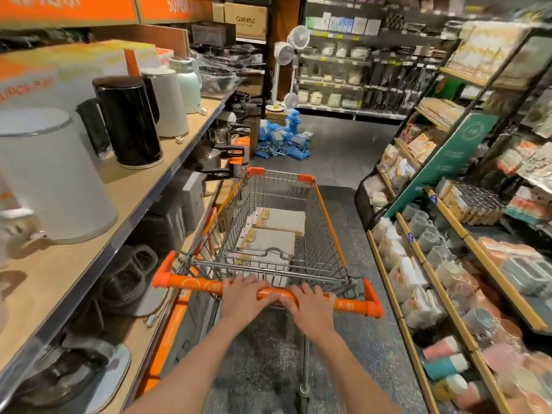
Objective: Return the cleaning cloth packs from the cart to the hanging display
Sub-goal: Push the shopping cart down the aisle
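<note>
A wire shopping cart (325,222) with an orange handle bar (191,283) stands in the aisle in front of me. Flat pale cleaning cloth packs lie on its floor: one at the far end (280,221), one nearer (270,242), and more under the child-seat flap. My left hand (246,297) and my right hand (310,306) both grip the handle bar side by side near its middle. Packs like them hang and lean in the display (397,165) on the right side of the aisle.
Kettles (128,121) stand on a wooden shelf close along the cart's left. Shelves of cloths, sponges and cups (430,237) run along the right. Blue packages (283,141) lie heaped on the floor ahead, with standing fans (283,55) behind them.
</note>
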Motion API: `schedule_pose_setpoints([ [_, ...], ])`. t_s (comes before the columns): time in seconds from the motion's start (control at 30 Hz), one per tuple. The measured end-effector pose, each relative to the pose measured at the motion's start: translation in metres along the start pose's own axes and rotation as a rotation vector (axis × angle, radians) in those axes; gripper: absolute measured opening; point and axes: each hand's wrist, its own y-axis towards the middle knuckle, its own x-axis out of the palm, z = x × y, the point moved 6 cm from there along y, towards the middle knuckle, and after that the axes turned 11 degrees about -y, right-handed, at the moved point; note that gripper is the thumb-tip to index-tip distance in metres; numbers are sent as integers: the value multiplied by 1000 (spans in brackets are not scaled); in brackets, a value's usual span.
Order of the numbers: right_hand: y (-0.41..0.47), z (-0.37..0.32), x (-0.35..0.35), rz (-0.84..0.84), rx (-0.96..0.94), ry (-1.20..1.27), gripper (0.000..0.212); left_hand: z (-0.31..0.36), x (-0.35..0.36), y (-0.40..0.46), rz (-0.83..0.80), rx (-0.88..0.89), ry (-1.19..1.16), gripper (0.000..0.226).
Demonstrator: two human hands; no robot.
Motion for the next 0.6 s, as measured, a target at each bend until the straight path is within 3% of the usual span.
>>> schedule_pose_setpoints([
  [0.3,130,21,-13,-51,-25,24,49,-13,-3,129,-67,-79,5,58],
  [0.47,193,32,-19,-41,-45,9,52,-14,-11,189,-9,-66,-59,103],
  [0.6,233,37,-23,-37,-58,-2,53,-20,-11,229,-34,-98,-71,89],
])
